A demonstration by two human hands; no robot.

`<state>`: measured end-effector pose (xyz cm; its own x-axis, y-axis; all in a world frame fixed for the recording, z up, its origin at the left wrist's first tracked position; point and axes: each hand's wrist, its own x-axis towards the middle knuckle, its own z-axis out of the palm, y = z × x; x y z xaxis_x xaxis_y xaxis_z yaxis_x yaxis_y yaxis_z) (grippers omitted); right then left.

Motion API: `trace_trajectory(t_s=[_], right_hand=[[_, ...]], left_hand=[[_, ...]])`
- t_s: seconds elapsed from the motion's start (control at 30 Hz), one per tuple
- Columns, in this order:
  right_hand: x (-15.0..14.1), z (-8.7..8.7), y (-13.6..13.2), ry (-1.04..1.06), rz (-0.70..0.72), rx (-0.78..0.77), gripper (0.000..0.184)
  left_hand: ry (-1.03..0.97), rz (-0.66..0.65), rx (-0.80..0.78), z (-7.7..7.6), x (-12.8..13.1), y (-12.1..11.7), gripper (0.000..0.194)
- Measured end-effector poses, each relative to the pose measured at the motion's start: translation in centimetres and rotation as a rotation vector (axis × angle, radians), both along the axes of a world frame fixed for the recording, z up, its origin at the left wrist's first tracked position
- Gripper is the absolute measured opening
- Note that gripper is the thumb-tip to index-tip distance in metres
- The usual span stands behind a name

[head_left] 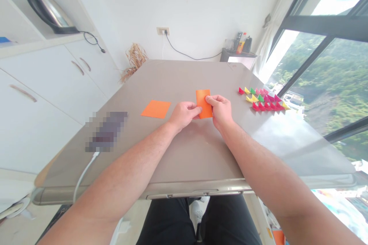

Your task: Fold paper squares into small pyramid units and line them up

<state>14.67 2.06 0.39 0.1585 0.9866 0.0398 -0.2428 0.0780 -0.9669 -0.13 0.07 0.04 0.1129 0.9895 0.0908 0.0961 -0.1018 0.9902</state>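
Note:
An orange sheet of paper (203, 103), folded to a narrow upright rectangle, is held just above the table between both hands. My left hand (184, 115) pinches its lower left edge between thumb and fingers. On the other side, my right hand (220, 110) grips the right edge, with the thumb on the paper's front and the fingers behind it, partly hidden. To the left of my left hand lies a flat orange paper (155, 109). Over on the right stand rows of small folded paper boats (266, 106) in red, pink, yellow and green.
The grey-brown table (184, 76) fills the middle. A blurred-out dark device (107, 132) with a white cable (83, 176) lies at its left. A kettle (51, 11) sits on the left cabinet. Bottles (241, 43) stand on a small cabinet behind; windows (313, 61) line the right.

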Motion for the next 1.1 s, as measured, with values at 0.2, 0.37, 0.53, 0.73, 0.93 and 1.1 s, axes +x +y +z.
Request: trace_trajectory(t_s=[0.2,0.37,0.53,0.73,0.93,1.1], right_hand=[[-0.01,-0.07,0.32,0.03,-0.01,0.011,0.025],[0.13,-0.16,0.48,0.019,-0.033,0.02,0.025],[0.04,-0.1,0.39,-0.003,-0.041,0.023,0.024],[0.0,-0.14,0.46,0.025,-0.046,0.019,0.024],[0.23,-0.11,0.54,0.089,-0.065,0.009,0.025],[0.4,-0.14,0.18,0.084,0.016,0.01,0.022]], left_hand=[[0.075,-0.01,-0.018,-0.38,-0.11,0.16,0.015],[0.072,-0.014,-0.037,-0.25,-0.11,0.12,0.015],[0.058,-0.018,-0.061,0.19,0.06,-0.1,0.012],[0.072,-0.006,-0.093,0.24,-0.02,-0.19,0.01],[0.096,-0.013,-0.064,-0.44,-0.12,0.03,0.01],[0.041,0.113,-0.02,-0.32,-0.4,0.32,0.008]])
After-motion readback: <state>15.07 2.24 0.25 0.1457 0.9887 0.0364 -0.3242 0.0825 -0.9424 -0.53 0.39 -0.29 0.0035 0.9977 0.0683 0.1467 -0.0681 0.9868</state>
